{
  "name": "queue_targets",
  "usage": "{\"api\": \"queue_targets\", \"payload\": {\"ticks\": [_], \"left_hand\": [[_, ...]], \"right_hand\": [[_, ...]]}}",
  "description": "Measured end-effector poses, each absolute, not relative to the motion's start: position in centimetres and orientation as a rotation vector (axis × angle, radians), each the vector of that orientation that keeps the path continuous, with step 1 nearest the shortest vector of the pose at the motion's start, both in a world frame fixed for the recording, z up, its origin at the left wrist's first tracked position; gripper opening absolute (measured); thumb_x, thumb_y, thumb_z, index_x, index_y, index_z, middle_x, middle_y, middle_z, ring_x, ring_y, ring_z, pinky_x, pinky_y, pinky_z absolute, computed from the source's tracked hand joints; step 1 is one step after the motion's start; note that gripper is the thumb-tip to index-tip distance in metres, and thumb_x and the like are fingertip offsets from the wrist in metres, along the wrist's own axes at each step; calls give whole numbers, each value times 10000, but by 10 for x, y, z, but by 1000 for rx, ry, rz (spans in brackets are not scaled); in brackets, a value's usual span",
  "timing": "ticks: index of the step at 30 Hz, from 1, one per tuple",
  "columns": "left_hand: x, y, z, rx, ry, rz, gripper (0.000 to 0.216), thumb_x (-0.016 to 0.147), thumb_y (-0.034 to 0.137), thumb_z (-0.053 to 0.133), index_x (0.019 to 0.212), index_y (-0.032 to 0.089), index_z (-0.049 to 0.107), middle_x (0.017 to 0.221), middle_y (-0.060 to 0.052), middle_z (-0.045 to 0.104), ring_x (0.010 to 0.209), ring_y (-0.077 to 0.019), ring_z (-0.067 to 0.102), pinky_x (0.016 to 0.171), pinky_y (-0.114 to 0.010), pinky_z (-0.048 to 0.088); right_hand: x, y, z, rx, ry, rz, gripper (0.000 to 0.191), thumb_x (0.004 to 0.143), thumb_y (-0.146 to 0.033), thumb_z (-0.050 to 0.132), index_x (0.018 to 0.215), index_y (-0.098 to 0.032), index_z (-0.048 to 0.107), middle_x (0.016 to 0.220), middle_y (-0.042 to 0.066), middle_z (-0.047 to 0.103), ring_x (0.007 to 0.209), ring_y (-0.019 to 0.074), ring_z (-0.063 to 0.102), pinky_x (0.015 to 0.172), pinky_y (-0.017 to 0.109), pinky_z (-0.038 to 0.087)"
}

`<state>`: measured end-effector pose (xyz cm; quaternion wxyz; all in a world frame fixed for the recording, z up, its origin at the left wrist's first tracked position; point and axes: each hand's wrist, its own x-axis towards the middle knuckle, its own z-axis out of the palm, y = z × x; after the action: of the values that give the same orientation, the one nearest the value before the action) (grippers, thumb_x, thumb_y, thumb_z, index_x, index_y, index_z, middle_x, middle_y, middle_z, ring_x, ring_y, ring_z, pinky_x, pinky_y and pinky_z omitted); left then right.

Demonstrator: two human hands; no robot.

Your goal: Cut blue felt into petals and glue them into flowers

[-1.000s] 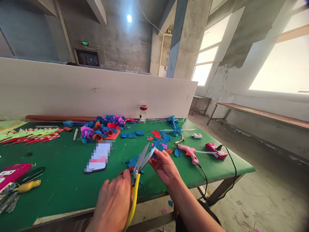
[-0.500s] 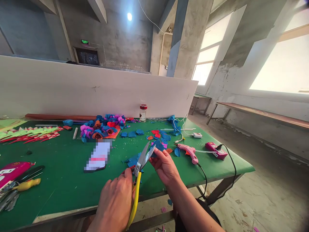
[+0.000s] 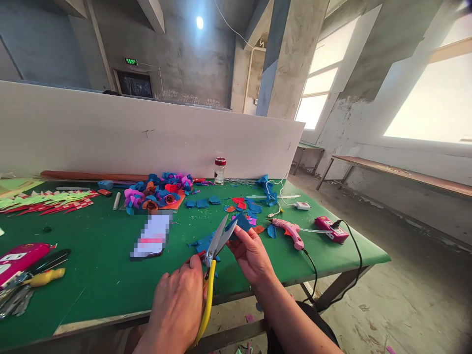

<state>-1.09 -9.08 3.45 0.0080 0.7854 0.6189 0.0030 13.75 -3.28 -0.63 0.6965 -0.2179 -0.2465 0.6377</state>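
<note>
Blue scrap (image 3: 241,222) sits pinched between the thumb and fingertips of a worker's right hand (image 3: 252,255), raised just above a green-topped table (image 3: 99,275). The left hand (image 3: 177,309) is clenched around the yellow handles of a pair of scissors (image 3: 214,250). Its steel blades stand apart, with the scrap's left edge at their tips. Cut blue pieces (image 3: 202,243) lie on the table under the blades. A pink glue gun (image 3: 291,232) rests near the right hand, and craft roses (image 3: 158,191) are heaped farther back.

Your view is bright: daylight floods in from the windows (image 3: 431,105) on the right, blown out to white. A ceiling lamp (image 3: 199,22) glares, and wide-angle distortion bends the edges.
</note>
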Motion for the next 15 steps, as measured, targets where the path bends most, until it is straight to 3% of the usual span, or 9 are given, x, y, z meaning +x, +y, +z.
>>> {"api": "queue_targets", "payload": {"ticks": [15], "left_hand": [[-16, -89, 29, 2448, 1850, 61, 349, 841, 41, 350, 1131, 131, 521, 865, -131, 716, 887, -328, 697, 761, -435, 480]], "right_hand": [[136, -32, -8, -482, -510, 1469, 208, 642, -231, 844, 767, -184, 684, 758, -14, 737, 655, 100, 655, 657, 230, 544]]}}
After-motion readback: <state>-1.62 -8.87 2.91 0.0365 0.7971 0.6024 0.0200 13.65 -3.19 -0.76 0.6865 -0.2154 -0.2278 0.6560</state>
